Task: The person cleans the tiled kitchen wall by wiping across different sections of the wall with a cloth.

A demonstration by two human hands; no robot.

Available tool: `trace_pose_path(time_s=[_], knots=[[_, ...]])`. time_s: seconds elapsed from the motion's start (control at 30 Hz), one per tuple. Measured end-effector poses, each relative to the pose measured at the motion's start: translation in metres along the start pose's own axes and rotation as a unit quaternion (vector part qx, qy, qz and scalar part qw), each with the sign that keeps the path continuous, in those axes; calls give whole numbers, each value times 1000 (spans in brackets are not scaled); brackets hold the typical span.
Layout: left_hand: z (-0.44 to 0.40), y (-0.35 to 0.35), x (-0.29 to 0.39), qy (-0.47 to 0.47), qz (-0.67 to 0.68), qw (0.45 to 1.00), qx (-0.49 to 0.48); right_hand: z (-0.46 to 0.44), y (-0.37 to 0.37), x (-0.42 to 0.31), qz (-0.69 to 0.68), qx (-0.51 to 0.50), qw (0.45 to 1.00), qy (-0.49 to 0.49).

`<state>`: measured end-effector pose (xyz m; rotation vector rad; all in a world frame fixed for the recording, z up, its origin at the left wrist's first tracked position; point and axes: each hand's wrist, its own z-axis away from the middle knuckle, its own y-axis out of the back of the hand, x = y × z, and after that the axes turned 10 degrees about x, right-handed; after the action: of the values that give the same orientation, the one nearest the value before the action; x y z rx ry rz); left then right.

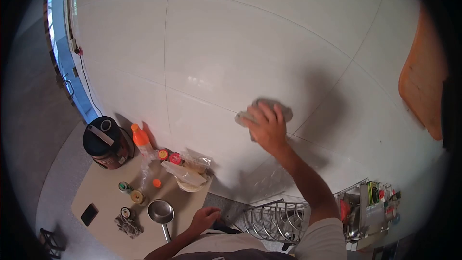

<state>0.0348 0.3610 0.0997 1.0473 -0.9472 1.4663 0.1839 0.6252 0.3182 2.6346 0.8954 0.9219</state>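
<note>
My right hand (pixel 268 127) presses a grey cloth (pixel 275 106) against the white tiled wall (pixel 216 58). Its fingers are bent over the cloth, which sticks out on both sides of them. Low in front of my body, beside the table's edge, is my left hand (pixel 206 218). Its fingers are loosely curled together, and I see nothing in them. Closest to it stands a small steel saucepan (pixel 160 211), its handle pointing toward my left forearm.
On the beige table (pixel 98 188) are a dark rice cooker (pixel 103 142), an orange bottle (pixel 140 137), several small jars, plastic bags (pixel 185 173), a crumpled cloth (pixel 129 227) and a phone (pixel 89 214). A metal rack (pixel 274 219) stands below my right arm. An orange board (pixel 421 79) is at the right.
</note>
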Motion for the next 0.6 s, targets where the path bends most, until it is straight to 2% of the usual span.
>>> trace_pose_path(time_s=[0.17, 0.23, 0.27, 0.33, 0.37, 0.4, 0.43, 0.5, 0.53, 0.6], knots=[[-1, -1, 4, -26, -8, 1000, 10, 87, 13, -31, -21, -36, 997, -61], [-10, -5, 16, -31, -8, 999, 8, 102, 26, -45, -97, -69, 974, -194], [-20, -9, 24, -66, -13, 997, 31, 109, 28, -52, -97, -69, 974, -193], [-44, -15, 47, -136, -34, 988, 71, 125, 29, -72, -236, 14, 878, -417], [-62, -18, 64, -173, -49, 980, 88, 132, 30, -83, -238, 13, 877, -418], [-84, -24, 76, -229, -47, 963, 136, 139, 32, -95, -322, 38, 741, -589], [-105, -32, 93, -284, -45, 940, 183, 148, 34, -107, -387, 61, 564, -727], [-131, -43, 146, -412, -56, 869, 269, 175, 36, -136, -393, 55, 506, -766], [-145, -48, 164, -467, -68, 826, 309, 181, 42, -147, -394, 55, 504, -766], [-170, -56, 191, -533, -82, 766, 348, 180, 61, -162, -421, -17, 404, -812]])
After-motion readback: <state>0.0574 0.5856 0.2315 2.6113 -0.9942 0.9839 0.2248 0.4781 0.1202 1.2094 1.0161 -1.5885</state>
